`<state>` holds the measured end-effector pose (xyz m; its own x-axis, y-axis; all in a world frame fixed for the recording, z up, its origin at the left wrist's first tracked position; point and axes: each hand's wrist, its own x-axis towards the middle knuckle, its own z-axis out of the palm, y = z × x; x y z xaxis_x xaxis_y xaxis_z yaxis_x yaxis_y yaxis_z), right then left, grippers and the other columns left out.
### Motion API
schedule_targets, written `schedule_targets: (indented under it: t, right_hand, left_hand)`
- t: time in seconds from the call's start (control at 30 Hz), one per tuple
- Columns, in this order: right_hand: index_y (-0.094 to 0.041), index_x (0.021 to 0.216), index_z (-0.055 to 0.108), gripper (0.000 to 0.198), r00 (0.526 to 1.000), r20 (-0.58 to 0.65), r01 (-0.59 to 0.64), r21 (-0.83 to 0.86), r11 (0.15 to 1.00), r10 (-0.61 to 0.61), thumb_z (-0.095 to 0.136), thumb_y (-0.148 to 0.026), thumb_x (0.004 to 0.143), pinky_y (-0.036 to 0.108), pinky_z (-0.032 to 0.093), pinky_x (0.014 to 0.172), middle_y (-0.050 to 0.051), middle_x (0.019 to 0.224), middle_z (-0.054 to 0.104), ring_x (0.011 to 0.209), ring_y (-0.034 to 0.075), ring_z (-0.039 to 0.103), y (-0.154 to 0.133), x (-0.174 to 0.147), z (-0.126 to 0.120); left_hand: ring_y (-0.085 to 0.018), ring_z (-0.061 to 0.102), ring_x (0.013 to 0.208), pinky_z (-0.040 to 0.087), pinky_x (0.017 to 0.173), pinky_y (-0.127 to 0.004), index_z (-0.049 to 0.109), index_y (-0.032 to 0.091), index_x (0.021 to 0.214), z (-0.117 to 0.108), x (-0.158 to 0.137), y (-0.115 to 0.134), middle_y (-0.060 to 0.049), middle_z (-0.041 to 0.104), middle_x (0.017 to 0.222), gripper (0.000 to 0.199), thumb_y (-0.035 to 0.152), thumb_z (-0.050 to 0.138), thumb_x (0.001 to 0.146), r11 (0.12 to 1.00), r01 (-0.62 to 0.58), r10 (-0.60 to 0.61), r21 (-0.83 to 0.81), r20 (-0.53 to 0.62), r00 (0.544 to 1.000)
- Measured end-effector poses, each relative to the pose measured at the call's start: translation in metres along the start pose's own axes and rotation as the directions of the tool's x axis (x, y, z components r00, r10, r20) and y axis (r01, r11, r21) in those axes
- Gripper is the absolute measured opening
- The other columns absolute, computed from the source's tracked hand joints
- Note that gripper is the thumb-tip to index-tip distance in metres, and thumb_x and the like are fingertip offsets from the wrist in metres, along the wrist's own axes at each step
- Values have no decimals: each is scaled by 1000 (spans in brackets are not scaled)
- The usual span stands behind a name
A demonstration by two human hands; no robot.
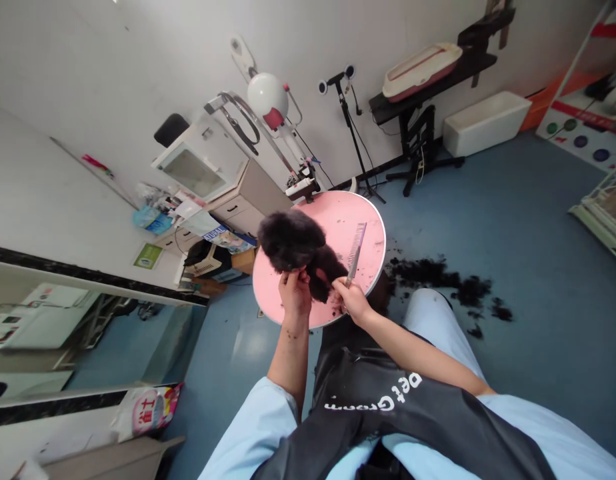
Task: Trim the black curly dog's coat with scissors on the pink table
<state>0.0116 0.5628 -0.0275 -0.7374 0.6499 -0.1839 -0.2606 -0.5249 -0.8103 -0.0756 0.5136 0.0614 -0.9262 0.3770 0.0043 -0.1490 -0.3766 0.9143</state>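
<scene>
The fingers of the left hand (295, 293) are bent and drawn together against the lower edge of the rounded upper mass of a black-furred animal (292, 239); whether they pinch the fur cannot be determined. The fingers of the right hand (353, 301) are closed around the near end of a slim toothed tool (355, 263), which points away from the person and slightly to the right. Whether the tool is a comb or shears cannot be told.

The animal is on a round pink tabletop (338, 210) with a pale rim, toward its left and middle; its lower part lies between the two hands. Dark fur specks are scattered over the tabletop, mostly on the right. Small dark bits adhere to the left wrist.

The person wears light blue clothing and a black apron (358, 373) with white lettering. On the blue floor (538, 267), black fur clumps (423, 272) lie to the right of the tabletop.

Beyond the tabletop stand a drawer cabinet (258, 193), a white rounded appliance (268, 97) with a red part, and a black stand (345, 110). Farther right, a cream and pink tray (421, 70) rests on a dark table (388, 110), with a white tub (488, 123) beside it.
</scene>
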Motion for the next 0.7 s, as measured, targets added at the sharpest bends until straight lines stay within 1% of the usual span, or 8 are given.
schedule_targets:
  t: [0.07,0.13,0.23,0.33,0.4,0.5,0.6,0.7]
  right_hand:
    - [-19,87,54,28,995,-61,71,-50,996,-74,65,-39,71,23,40,46,-9,52,45,45,10,46,-11,15,10]
    - [-18,94,56,35,973,-89,198,-146,969,-212,68,-37,67,22,41,51,-8,57,47,51,9,47,-26,33,23]
    - [-17,75,56,21,918,-76,359,-261,896,-390,63,-36,70,21,38,54,-6,59,48,58,10,47,-54,67,37]
    - [-17,60,49,25,876,-160,398,-295,869,-455,57,-35,76,21,35,53,-5,54,45,57,9,44,-83,108,41]
    - [-16,61,50,22,891,-152,378,-279,883,-429,57,-31,76,22,35,53,-4,54,45,55,9,43,-102,132,41]
    - [-15,69,52,11,965,-25,248,-238,939,-262,55,-24,75,23,37,50,-4,55,46,48,8,44,-116,146,34]
    - [-17,81,50,13,995,0,98,-120,988,-98,56,-26,74,24,41,50,-4,58,50,49,11,51,-99,118,26]
    - [-19,96,45,42,1000,22,19,50,999,-20,67,-21,61,26,47,56,-2,70,61,58,14,59,-48,58,28]
  left_hand:
    - [-3,42,52,29,48,-17,54,16,69,1,1,13,2,57,69,25,22,75,56,1000,24,-24,8,-18,1000]
    - [-3,39,50,26,46,-17,52,16,71,1,2,24,2,56,66,28,23,74,55,999,16,-15,48,-35,999]
    - [-2,38,49,24,46,-16,49,15,71,0,3,34,4,54,63,31,25,74,54,995,-17,22,99,-46,999]
    - [-2,40,48,23,45,-16,46,15,69,-1,4,41,4,53,60,33,26,74,55,989,-38,43,142,-33,999]
    - [-2,40,47,23,45,-16,44,16,67,-1,5,44,4,52,58,34,28,74,56,982,-51,55,182,-17,998]
    - [-3,40,45,23,44,-16,41,16,65,0,7,49,4,52,56,37,30,74,57,963,-104,105,248,11,994]
    - [-3,41,45,27,45,-17,39,16,60,1,11,53,3,54,56,40,35,73,61,908,-199,189,368,65,980]
    - [-4,40,47,31,49,-18,45,15,57,4,16,59,3,53,54,36,39,71,66,810,-290,260,509,131,957]
